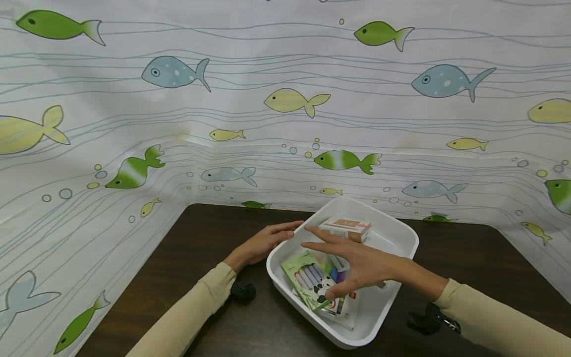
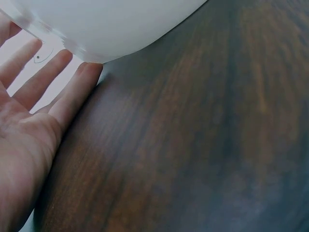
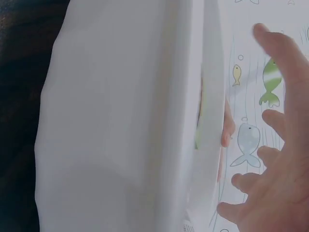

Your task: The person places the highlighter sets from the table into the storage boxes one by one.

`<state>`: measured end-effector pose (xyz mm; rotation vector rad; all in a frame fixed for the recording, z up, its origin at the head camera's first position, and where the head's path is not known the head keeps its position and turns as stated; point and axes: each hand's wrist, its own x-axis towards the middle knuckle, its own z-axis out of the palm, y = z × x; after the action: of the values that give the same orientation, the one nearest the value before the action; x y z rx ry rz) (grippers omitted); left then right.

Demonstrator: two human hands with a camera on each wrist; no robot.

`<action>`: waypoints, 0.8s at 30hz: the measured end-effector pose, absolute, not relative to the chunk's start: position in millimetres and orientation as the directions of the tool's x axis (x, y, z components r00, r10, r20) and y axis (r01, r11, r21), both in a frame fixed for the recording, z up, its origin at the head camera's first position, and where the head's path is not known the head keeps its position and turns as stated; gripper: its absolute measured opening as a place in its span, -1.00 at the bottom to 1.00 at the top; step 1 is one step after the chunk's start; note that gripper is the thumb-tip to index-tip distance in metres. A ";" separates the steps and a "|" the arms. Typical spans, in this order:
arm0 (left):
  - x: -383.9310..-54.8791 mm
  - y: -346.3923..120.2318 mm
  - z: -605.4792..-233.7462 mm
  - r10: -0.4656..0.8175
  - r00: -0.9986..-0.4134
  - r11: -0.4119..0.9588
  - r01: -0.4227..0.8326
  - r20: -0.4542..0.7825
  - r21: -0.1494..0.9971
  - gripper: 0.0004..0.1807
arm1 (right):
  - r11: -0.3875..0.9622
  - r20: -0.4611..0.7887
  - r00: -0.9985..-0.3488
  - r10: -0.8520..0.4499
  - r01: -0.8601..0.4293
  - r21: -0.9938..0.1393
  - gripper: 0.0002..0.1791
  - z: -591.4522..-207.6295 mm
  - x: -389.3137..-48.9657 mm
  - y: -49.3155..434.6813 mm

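A white plastic bin (image 1: 394, 240) stands at an angle on the table. My left hand (image 1: 263, 243) touches its left rim; in the left wrist view that hand's fingers (image 2: 43, 82) reach out nearly straight against the bin's outer wall (image 2: 120, 24). Over the bin hovers my right hand (image 1: 363, 260), fingers spread and holding nothing; the right wrist view shows the same hand (image 3: 270, 188) above the rim. Inside lie a green pack of markers with a panda picture (image 1: 303, 277), a clear packet (image 1: 345, 315) below it and a white-and-brown box (image 1: 350, 228). Colourful items beneath the right hand are partly hidden.
The dark wooden table (image 1: 205, 238) extends around the bin. A white curtain with fish prints (image 1: 285, 54) encloses the back and sides. Small black devices (image 1: 243, 292) sit by both wrists, the right one (image 1: 424, 322) near the sleeve.
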<state>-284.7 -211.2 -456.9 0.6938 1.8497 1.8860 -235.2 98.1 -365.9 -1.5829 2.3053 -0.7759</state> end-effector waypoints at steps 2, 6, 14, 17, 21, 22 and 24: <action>-285.3 -211.6 -456.8 0.608 -0.791 -0.038 0.055 0.067 0.998 -0.46 | 0.286 0.097 -0.392 -0.915 -0.799 -0.530 0.06 -364.6 -234.0 98.5; -286.7 -211.4 -456.7 0.607 -0.792 -0.038 0.058 0.069 0.998 -0.46 | 0.320 0.096 -0.405 -0.909 -0.827 -0.462 0.05 -362.6 -231.1 100.5; -289.4 -202.6 -460.0 0.620 -0.782 -0.043 0.044 0.061 0.998 -0.46 | 0.403 0.146 -0.470 -0.870 -0.851 -0.337 0.07 -366.1 -223.0 124.6; -290.4 -200.9 -459.3 0.615 -0.786 -0.049 0.046 0.066 0.998 -0.46 | 0.440 0.216 -0.502 -0.837 -0.854 -0.279 0.06 -367.2 -221.6 135.5; -292.9 -199.1 -456.0 0.614 -0.787 -0.050 0.047 0.068 0.998 -0.46 | 0.516 0.303 -0.546 -0.781 -0.838 -0.178 0.05 -368.7 -219.0 150.0; -293.5 -198.9 -455.1 0.615 -0.786 -0.044 0.047 0.064 0.998 -0.46 | 0.536 0.315 -0.556 -0.769 -0.830 -0.157 0.05 -369.7 -217.9 153.8; -293.1 -200.1 -452.3 0.615 -0.787 -0.002 0.061 0.049 0.998 -0.45 | 0.576 0.340 -0.574 -0.745 -0.810 -0.105 0.04 -372.4 -215.3 160.7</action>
<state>-293.1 -200.1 -452.3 0.6964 1.8771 1.8420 -215.3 160.7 -372.4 -1.5198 3.0141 -0.4297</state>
